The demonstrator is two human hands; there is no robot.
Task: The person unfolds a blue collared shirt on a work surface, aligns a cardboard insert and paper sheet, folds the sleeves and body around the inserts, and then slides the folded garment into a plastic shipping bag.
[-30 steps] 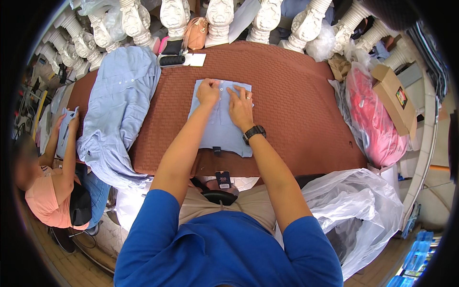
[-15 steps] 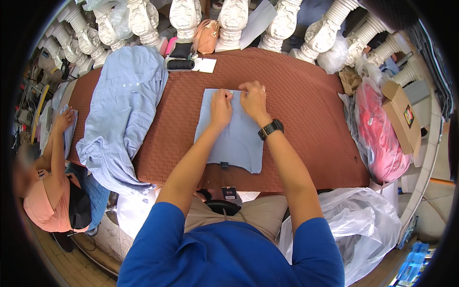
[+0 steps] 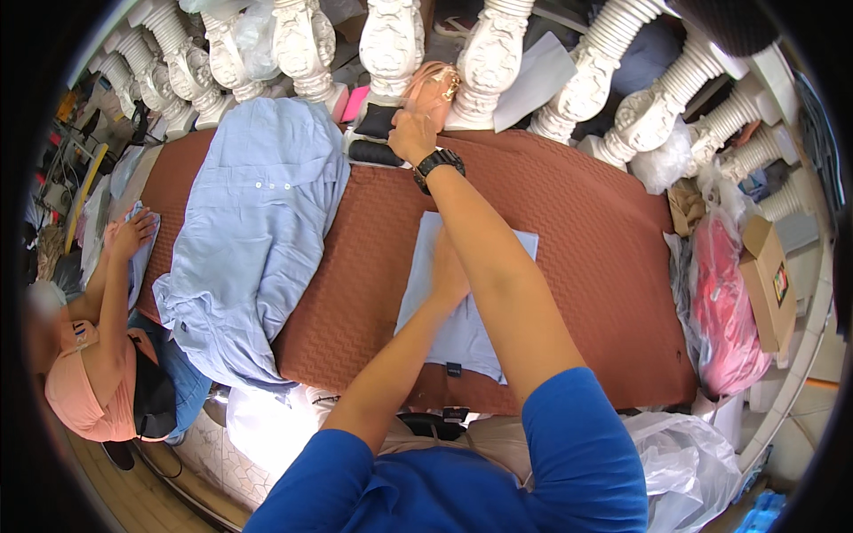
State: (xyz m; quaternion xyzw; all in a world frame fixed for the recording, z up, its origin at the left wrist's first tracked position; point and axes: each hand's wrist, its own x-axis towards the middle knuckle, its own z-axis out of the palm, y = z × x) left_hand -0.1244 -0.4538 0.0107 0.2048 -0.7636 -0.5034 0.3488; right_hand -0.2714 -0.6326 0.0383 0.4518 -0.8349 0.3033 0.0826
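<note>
A light blue folded garment (image 3: 468, 338) with a small dark label lies on the brown quilted cloth (image 3: 586, 293) in front of me. Motion blurs my left hand (image 3: 450, 268), which rests on the garment; its fingers are partly hidden behind my right forearm. My right hand (image 3: 413, 137), below a black wristwatch, reaches across to the far edge. Its fingers are closed beside a small black cushion (image 3: 378, 122); anything between them is too small to make out. A spool of black thread (image 3: 377, 154) sits just below that cushion.
A larger light blue shirt (image 3: 258, 213) covers the left of the table. White balusters (image 3: 391, 49) line the far edge, with an orange bag (image 3: 433, 93) among them. Right: bagged red cloth (image 3: 718, 302) and a cardboard box (image 3: 769, 284). Another person (image 3: 102, 382) works at left.
My right hand has left the folded garment and reached up and left to the black cushion. My left hand has moved lower on the garment. The whole view has shifted.
</note>
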